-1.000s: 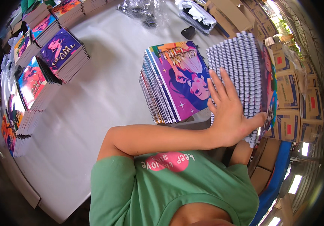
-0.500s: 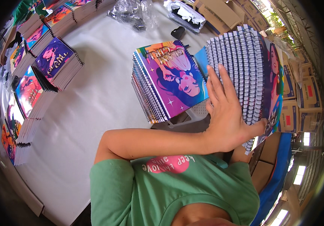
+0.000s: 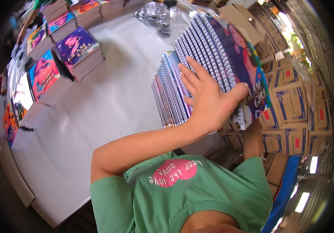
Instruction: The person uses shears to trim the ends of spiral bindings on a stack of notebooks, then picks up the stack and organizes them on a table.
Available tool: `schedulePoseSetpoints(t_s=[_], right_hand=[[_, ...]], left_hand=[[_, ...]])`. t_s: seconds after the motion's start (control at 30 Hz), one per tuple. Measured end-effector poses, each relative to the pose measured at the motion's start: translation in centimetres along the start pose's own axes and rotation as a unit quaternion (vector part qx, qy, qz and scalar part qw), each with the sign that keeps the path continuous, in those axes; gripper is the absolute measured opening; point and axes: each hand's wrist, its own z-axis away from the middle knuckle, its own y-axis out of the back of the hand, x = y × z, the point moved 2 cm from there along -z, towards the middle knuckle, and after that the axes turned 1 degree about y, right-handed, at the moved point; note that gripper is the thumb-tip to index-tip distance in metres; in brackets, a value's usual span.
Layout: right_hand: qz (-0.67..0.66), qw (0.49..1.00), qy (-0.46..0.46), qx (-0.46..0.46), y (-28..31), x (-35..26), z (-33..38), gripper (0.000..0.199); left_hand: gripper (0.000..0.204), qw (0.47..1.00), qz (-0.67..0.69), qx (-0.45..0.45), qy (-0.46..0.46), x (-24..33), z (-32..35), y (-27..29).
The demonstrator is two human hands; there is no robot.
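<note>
My left hand (image 3: 209, 101) lies with spread fingers against the white spiral bindings of a thick stack of notebooks (image 3: 207, 46), its thumb near the edge of the purple illustrated cover. This stack is tilted, with its bindings facing left and up. Behind it runs my right forearm (image 3: 254, 139); the right hand itself is hidden by the notebooks. Just left of the tilted stack, a second pile of spiral notebooks (image 3: 167, 93) stands at the table edge, its top cover mostly covered by my hand and the tilted stack.
Several stacks of illustrated notebooks (image 3: 79, 48) line the far left of the white table (image 3: 109, 93). Crumpled clear plastic (image 3: 155, 17) lies at the back. Brown cartons (image 3: 291, 101) are piled at right. A co-worker's arm (image 3: 29, 21) shows at the top left.
The tilted stack has moved left, against and partly over the second pile, whose top cover showed before. My left hand has moved left with it. The view has shifted as well.
</note>
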Motion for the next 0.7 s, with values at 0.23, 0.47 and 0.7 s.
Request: schedulePoseSetpoints(t_s=[0.23, 0.47, 0.7], right_hand=[[0.015, 1.000, 0.013, 0.001, -1.2, 0.9, -0.8, 0.059], [0.035, 0.998, 0.032, 0.050, 1.5, 0.9, 0.5, 0.058], [0.020, 0.993, 0.038, 0.113, 6.0, 0.6, 2.6, 0.052]], left_hand=[[0.119, 0.996, -0.035, 0.044, -0.064, -2.0, -1.4, -0.4], [0.121, 1.000, -0.019, 0.000, -0.017, -0.9, -1.3, -2.3], [0.118, 0.998, -0.021, -0.036, -0.041, -1.9, -0.9, -5.3]])
